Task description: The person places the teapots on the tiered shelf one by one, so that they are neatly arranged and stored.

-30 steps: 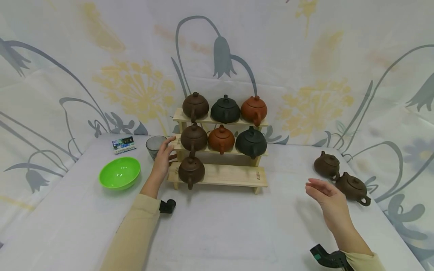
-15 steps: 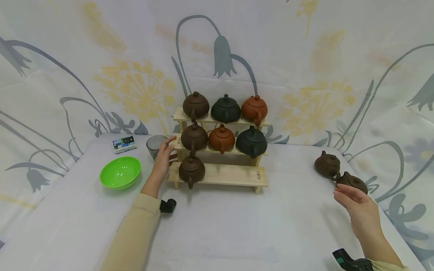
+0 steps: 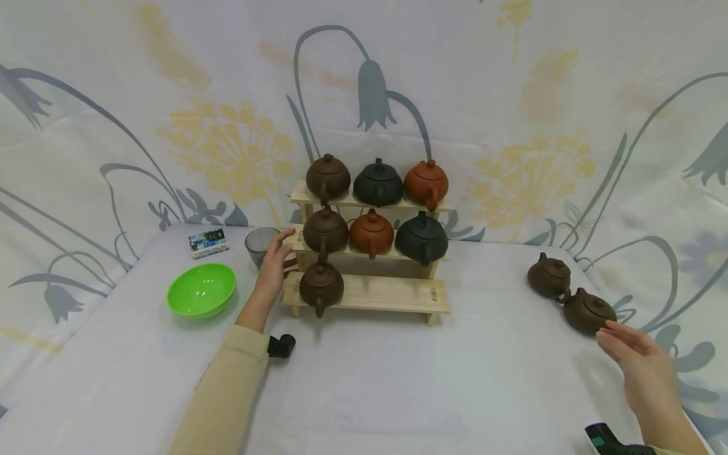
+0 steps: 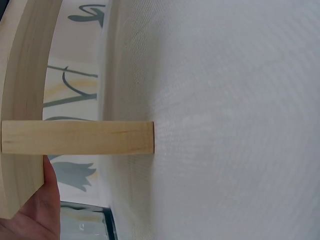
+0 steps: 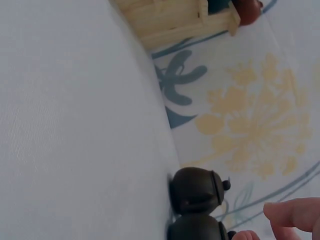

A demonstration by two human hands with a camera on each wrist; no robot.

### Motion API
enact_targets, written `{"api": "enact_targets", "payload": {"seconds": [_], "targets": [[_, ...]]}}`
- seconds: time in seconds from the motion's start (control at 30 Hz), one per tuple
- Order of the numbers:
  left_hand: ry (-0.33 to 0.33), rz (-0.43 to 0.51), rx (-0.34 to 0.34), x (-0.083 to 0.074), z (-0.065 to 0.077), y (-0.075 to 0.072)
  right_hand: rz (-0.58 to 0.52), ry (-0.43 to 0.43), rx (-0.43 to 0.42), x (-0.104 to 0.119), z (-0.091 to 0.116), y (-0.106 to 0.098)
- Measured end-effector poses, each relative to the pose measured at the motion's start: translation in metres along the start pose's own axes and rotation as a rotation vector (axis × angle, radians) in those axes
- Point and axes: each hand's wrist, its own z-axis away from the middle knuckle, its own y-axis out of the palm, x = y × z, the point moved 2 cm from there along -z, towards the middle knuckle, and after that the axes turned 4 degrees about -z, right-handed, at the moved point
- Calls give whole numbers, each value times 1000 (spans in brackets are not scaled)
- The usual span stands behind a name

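My left hand [image 3: 274, 265] holds the left end of the wooden tiered stand [image 3: 364, 292], fingers at the middle shelf's end. The left wrist view shows part of that hand [image 4: 37, 212] behind a board [image 4: 25, 100] of the stand. At the right, my right hand [image 3: 645, 360] has its fingertips at the handle side of the nearer dark brown teapot [image 3: 588, 311], hiding the handle. In the right wrist view, a finger and thumb [image 5: 295, 215] stand apart beside that teapot [image 5: 195, 227]. A second brown teapot [image 3: 548, 276] touches it from behind.
Brown, black and orange-red teapots fill the top and middle shelves; one brown teapot [image 3: 321, 285] sits at the left of the bottom shelf [image 3: 392, 294]. Left of the stand are a glass cup [image 3: 260, 243], a green bowl [image 3: 200, 291] and a small patterned packet [image 3: 207, 243].
My right hand has moved rightward across the table, passing in front of the nearer brown teapot to its handle side. My left hand and the stand have stayed in place.
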Motion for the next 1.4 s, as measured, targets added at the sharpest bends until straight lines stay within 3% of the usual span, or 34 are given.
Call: {"api": "enact_targets", "payload": {"seconds": [0.23,0.5,0.77,0.93,1.17,1.4], "targets": [[3,4,2,0,0,1,99,41,-164,3,-10,-24],[3,-1,4,0,0,1,216,127,-293,17,-4,-25],[4,-8,16,0,0,-1,363,198,-174,29,5,-9],[3,-18,19,0,0,-2,460,237,-18,29,2,3],[-2,8,6,-1,-1,0,301,301,64,29,-3,3],[-4,4,3,0,-1,-1,104,423,231,30,4,11]]}}
